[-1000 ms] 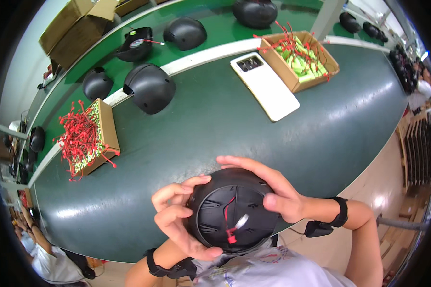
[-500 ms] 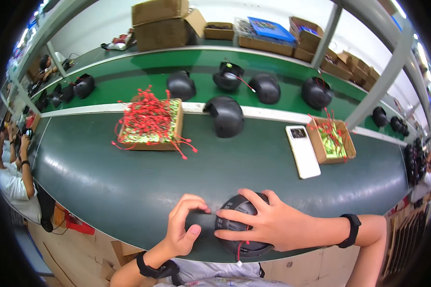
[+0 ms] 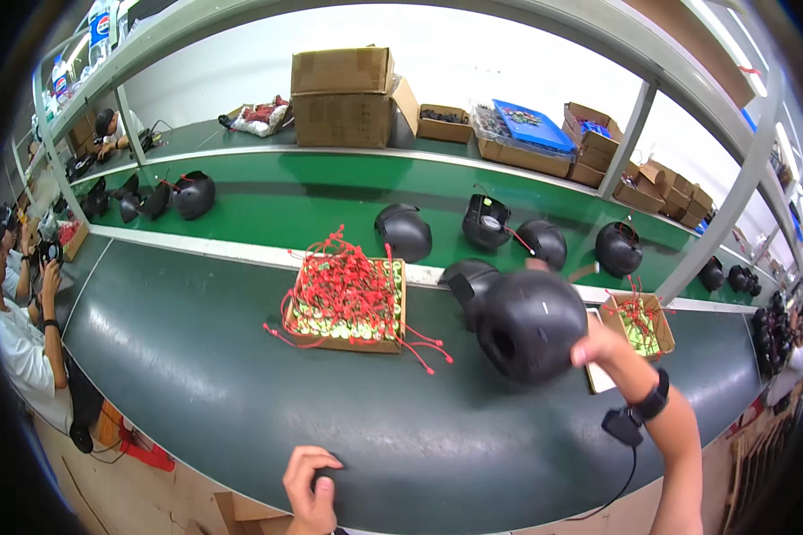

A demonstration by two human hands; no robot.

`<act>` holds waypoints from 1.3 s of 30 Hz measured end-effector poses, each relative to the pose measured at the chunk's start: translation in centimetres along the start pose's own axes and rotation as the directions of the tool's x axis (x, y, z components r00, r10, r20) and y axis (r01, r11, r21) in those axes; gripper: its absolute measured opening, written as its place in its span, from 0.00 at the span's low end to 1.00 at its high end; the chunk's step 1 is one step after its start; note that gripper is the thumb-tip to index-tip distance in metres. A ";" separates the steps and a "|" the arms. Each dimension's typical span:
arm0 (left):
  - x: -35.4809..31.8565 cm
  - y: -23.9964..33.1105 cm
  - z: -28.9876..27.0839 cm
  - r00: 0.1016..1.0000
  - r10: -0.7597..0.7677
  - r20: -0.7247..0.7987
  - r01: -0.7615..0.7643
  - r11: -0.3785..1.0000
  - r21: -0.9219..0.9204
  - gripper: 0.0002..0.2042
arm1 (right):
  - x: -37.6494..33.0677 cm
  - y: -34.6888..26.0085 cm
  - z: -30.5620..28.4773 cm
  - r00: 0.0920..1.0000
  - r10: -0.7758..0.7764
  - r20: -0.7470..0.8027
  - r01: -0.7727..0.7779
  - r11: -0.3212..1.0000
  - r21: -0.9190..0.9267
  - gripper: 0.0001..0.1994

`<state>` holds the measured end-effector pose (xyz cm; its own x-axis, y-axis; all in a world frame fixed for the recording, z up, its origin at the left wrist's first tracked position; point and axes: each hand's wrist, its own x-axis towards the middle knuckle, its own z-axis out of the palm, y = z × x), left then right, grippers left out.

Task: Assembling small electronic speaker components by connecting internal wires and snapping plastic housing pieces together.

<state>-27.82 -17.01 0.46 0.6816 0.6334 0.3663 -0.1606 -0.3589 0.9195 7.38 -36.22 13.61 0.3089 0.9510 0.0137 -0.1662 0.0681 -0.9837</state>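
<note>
Above the right part of the bench, my right hand (image 3: 602, 343) grips a smooth black round shell (image 3: 535, 325) by its right side. The shell is lifted and slightly blurred, with a dark round opening in its lower left. Behind it, partly covered, another black shell (image 3: 467, 283) sits at the bench's far edge. My left hand (image 3: 310, 486) rests low at the near edge with loosely curled fingers, the thumb apart from them. A dark patch shows in that gap, seemingly shadow. Left of the held shell stands a carton (image 3: 352, 343) of red-wired, green-yellow parts.
A smaller carton (image 3: 638, 325) of similar parts stands at right, beside a partly hidden white phone (image 3: 600, 379). Several black shells, one an open shell (image 3: 486, 221), lie on the green belt (image 3: 285, 192). Metal posts (image 3: 732, 196) frame the bench. A person (image 3: 27, 348) works at far left.
My right hand has raised the black shell from the near edge and carried it forward and right. My left hand has drawn back lower. The view has shifted, too.
</note>
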 end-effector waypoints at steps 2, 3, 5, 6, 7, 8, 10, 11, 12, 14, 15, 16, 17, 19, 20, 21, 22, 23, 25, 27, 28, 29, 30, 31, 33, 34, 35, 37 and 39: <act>0.9 2.8 -0.5 0.994 -0.096 0.043 0.088 0.983 0.163 0.13 | 8.7 -0.6 -0.6 0.989 -0.127 0.078 0.138 0.977 -0.161 0.61; 1.1 2.9 -0.6 0.991 -0.112 0.073 0.099 0.981 0.165 0.11 | 12.4 -1.5 0.0 0.984 -0.168 0.062 0.179 0.931 -0.319 0.62; 1.3 3.0 -0.6 0.984 -0.125 0.130 0.103 0.981 0.166 0.08 | 19.5 -2.3 0.6 0.969 -0.242 0.059 0.232 0.789 -0.569 0.62; 1.2 2.6 -0.5 0.978 -0.124 0.165 0.098 0.982 0.161 0.08 | 22.8 -2.0 0.1 0.959 -0.275 0.066 0.247 0.703 -0.667 0.63; 1.1 2.5 -0.4 0.976 -0.110 0.187 0.075 0.980 0.183 0.08 | 26.3 -1.2 -0.2 0.952 -0.291 0.091 0.257 0.606 -0.753 0.62; 1.2 2.3 -0.5 0.974 -0.100 0.203 0.056 0.976 0.211 0.08 | 29.7 0.1 -0.3 0.944 -0.305 0.124 0.270 0.502 -0.822 0.62; 1.0 2.2 -0.4 0.974 -0.106 0.200 0.061 0.974 0.217 0.08 | 34.6 2.6 -0.5 0.915 -0.312 0.256 0.357 0.330 -0.874 0.61; 0.8 2.1 -0.3 0.972 -0.124 0.200 0.080 0.974 0.213 0.08 | 36.5 4.0 -0.7 0.927 -0.264 0.265 0.335 0.268 -0.903 0.60; 0.6 2.0 -0.3 0.969 -0.147 0.198 0.105 0.972 0.212 0.08 | 38.3 5.6 -0.6 0.939 -0.212 0.272 0.315 0.209 -0.926 0.60; 0.3 2.1 -0.3 0.960 -0.216 0.179 0.176 0.961 0.211 0.09 | 40.4 7.2 1.6 0.979 -0.077 0.189 0.198 0.132 -0.971 0.60; 0.4 2.3 -0.3 0.958 -0.223 0.179 0.183 0.959 0.217 0.09 | 41.1 7.7 2.1 0.990 -0.040 0.138 0.141 0.076 -0.987 0.61; 0.5 2.4 -0.3 0.956 -0.230 0.185 0.188 0.957 0.219 0.09 | 41.6 8.2 2.5 0.997 -0.004 0.083 0.083 0.017 -0.996 0.62; 0.6 2.5 -0.5 0.953 -0.235 0.193 0.192 0.957 0.220 0.09 | 42.0 8.5 2.6 0.997 0.002 0.078 0.078 0.023 -0.997 0.62; 0.7 2.4 -0.3 0.946 -0.259 0.195 0.213 0.949 0.231 0.09 | 43.0 8.4 2.4 1.000 0.008 0.015 0.015 -0.012 -1.000 0.62; 0.7 2.3 -0.2 0.941 -0.273 0.201 0.223 0.944 0.242 0.10 | 43.3 8.3 2.4 1.000 0.017 0.014 0.014 -0.012 -1.000 0.62; 0.8 2.3 -0.3 0.937 -0.278 0.210 0.228 0.945 0.235 0.10 | 43.3 8.2 2.2 1.000 0.018 0.022 0.022 0.012 -1.000 0.63; 0.9 2.4 -0.3 0.940 -0.275 0.204 0.225 0.945 0.238 0.10 | 43.3 8.0 2.1 0.999 0.018 0.028 0.028 0.036 -0.999 0.63; 1.0 2.4 -0.4 0.942 -0.270 0.200 0.220 0.945 0.241 0.10 | 43.1 7.9 2.0 0.995 0.092 0.034 0.032 0.018 -0.999 0.67; 1.3 2.5 -0.3 0.940 -0.255 0.225 0.206 0.953 0.222 0.10 | 43.5 8.7 -1.7 0.992 -0.072 0.107 0.119 0.198 -0.973 0.67; 1.3 2.3 -0.5 0.939 -0.263 0.221 0.214 0.951 0.221 0.10 | 42.6 6.3 -2.3 0.989 -0.136 0.056 0.119 0.515 -0.849 0.68; 1.2 2.3 -0.4 0.945 -0.253 0.209 0.205 0.952 0.228 0.09 | 41.3 4.3 -3.3 0.984 -0.173 -0.033 0.071 0.560 -0.825 0.64; 1.5 2.2 -0.2 0.949 -0.230 0.215 0.181 0.957 0.225 0.09 | 40.5 2.8 -6.5 0.971 -0.236 -0.043 0.075 0.469 -0.880 0.61; 1.6 2.4 -0.3 0.948 -0.239 0.211 0.190 0.954 0.231 0.09 | 38.8 1.3 -6.5 0.975 -0.197 -0.104 -0.045 0.283 -0.958 0.56; 1.9 2.7 -0.2 0.950 -0.246 0.193 0.200 0.952 0.231 0.08 | 37.1 0.0 -8.4 0.958 -0.217 -0.188 -0.185 0.036 -0.982 0.50; 1.7 3.0 -0.1 0.957 -0.236 0.167 0.194 0.953 0.234 0.07 | 33.4 -1.3 -13.5 0.887 -0.103 -0.449 -0.457 -0.074 -0.886 0.41; 1.7 3.1 -0.2 0.955 -0.240 0.174 0.195 0.952 0.237 0.07 | 31.9 -1.2 -14.5 0.805 -0.053 -0.591 -0.592 -0.009 -0.806 0.38; 1.7 3.2 -0.3 0.955 -0.242 0.174 0.199 0.952 0.232 0.07 | 30.1 -0.7 -16.7 0.761 -0.035 -0.648 -0.648 -0.082 -0.757 0.39; 2.3 3.1 0.1 0.954 -0.198 0.226 0.153 0.967 0.202 0.07 | 24.3 0.8 -27.3 0.678 -0.054 -0.733 -0.734 -0.097 -0.672 0.43; 2.0 2.7 0.2 0.956 -0.193 0.222 0.146 0.966 0.212 0.07 | 22.9 2.8 -28.2 0.603 0.026 -0.798 -0.797 0.054 -0.601 0.51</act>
<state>-26.73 -16.80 3.63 0.8410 0.5225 0.1407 0.0957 -0.3995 0.9117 40.46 -22.73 6.15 0.9288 0.3345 -0.1598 0.3076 -0.9360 -0.1712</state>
